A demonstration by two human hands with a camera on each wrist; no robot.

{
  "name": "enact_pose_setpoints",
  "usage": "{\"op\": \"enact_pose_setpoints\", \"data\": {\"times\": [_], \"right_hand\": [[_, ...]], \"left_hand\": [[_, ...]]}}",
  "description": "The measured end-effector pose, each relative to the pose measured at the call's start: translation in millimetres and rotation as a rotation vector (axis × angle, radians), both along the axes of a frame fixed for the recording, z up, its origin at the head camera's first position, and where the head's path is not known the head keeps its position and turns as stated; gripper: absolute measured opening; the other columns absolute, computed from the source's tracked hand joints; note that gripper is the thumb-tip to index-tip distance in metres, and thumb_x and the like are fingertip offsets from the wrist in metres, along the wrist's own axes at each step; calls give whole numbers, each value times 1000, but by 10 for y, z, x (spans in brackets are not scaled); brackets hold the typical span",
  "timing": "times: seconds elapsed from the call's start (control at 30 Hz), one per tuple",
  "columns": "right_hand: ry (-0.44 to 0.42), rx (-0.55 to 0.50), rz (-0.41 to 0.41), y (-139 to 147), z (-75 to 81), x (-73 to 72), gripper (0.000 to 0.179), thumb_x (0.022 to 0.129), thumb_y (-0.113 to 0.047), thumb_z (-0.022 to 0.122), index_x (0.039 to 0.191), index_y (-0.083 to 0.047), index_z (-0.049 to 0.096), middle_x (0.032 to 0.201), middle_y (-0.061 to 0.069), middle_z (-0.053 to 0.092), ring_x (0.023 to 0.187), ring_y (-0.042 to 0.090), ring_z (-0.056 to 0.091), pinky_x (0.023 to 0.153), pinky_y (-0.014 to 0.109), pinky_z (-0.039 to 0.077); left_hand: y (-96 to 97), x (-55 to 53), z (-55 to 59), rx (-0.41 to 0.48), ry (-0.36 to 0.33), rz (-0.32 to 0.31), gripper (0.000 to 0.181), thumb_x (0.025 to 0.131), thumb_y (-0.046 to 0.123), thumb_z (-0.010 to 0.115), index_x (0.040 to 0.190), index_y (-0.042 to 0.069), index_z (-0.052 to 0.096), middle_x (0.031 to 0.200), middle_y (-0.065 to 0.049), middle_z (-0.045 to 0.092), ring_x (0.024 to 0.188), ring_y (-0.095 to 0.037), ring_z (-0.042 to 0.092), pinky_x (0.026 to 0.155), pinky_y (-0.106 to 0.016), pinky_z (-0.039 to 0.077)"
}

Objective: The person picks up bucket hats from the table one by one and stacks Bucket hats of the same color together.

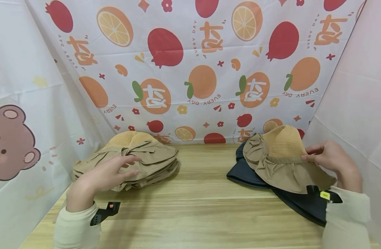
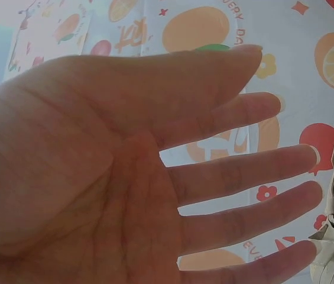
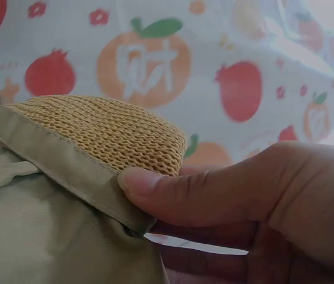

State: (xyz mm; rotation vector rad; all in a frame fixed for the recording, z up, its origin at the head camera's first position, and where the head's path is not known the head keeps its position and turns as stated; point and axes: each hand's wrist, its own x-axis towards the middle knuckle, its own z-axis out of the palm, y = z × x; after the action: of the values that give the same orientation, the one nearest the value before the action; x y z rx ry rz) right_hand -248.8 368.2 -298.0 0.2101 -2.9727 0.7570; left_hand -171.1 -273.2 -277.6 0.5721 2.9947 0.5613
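My right hand (image 1: pixel 332 157) pinches a khaki sun hat (image 1: pixel 287 169) at the band where its woven straw crown meets the cloth brim. In the right wrist view the thumb (image 3: pixel 140 182) presses on that khaki band, beside the knitted crown (image 3: pixel 107 127). Dark navy hats (image 1: pixel 248 173) lie under this hat at the right of the table. My left hand (image 1: pixel 111 173) hovers with spread, relaxed fingers over a stack of khaki hats (image 1: pixel 156 155) at the left. In the left wrist view its palm (image 2: pixel 125 177) holds nothing, and folded hat brims show at the right edge.
The wooden table (image 1: pixel 196 207) runs between the two hat piles. A fruit-print cloth (image 1: pixel 178 86) hangs behind it. White cloths hang at both sides, the left one with a printed bear (image 1: pixel 10 141).
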Motion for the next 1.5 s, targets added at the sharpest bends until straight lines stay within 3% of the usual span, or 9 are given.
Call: {"op": "enact_pose_setpoints", "data": {"times": [0.27,0.43,0.53,0.7,0.8,1.13,1.33,1.5], "right_hand": [[101,-19,9,-169,129,183,37,88,-26,83,115,-2,78,100,11,80,69,-3,49,57,23,42],[185,-73,20,-247,172,245,30,87,-24,85,109,-4,81,94,3,81,75,-12,54,61,17,47],[238,-103,27,-283,190,275,26,85,-19,86,105,-3,82,88,-4,80,77,-16,57,63,14,48],[328,-137,46,-360,227,342,23,81,-14,89,101,-4,83,80,-29,72,76,-17,57,63,10,46],[363,-156,85,-438,245,378,22,79,-10,89,99,-4,83,79,-35,69,74,-15,58,61,11,47],[440,-276,135,-637,269,437,25,77,0,88,101,0,82,81,-38,68,67,-9,65,56,13,50],[610,-274,291,-878,229,386,30,67,9,90,91,-9,85,79,-29,72,63,-7,62,54,12,48],[659,-323,402,-1094,216,363,34,64,12,91,90,-8,85,84,-23,76,72,-11,68,58,11,52]], "left_hand": [[-3,6,10,-7,-1,-1,46,101,29,67,140,7,60,132,-20,68,119,-44,65,92,-58,56],[-1,12,6,-7,-14,5,46,101,29,66,141,8,60,134,-20,67,120,-44,64,93,-58,55],[6,16,5,-8,-16,8,45,101,29,66,141,8,60,134,-20,67,120,-44,64,92,-58,55],[18,16,6,-27,3,9,46,101,31,67,140,9,61,134,-20,67,119,-42,66,91,-57,56],[28,15,4,-37,6,3,46,101,32,67,141,9,61,134,-20,68,118,-41,66,91,-57,56],[83,17,-2,-44,2,1,46,101,32,67,141,10,61,132,-15,70,119,-40,66,92,-57,56],[107,4,-12,-30,-24,-10,47,101,31,66,142,8,60,135,-16,68,119,-41,66,93,-58,55],[139,-13,-36,5,-58,-35,47,101,26,67,141,4,58,137,-22,65,117,-43,66,93,-57,56]]}}
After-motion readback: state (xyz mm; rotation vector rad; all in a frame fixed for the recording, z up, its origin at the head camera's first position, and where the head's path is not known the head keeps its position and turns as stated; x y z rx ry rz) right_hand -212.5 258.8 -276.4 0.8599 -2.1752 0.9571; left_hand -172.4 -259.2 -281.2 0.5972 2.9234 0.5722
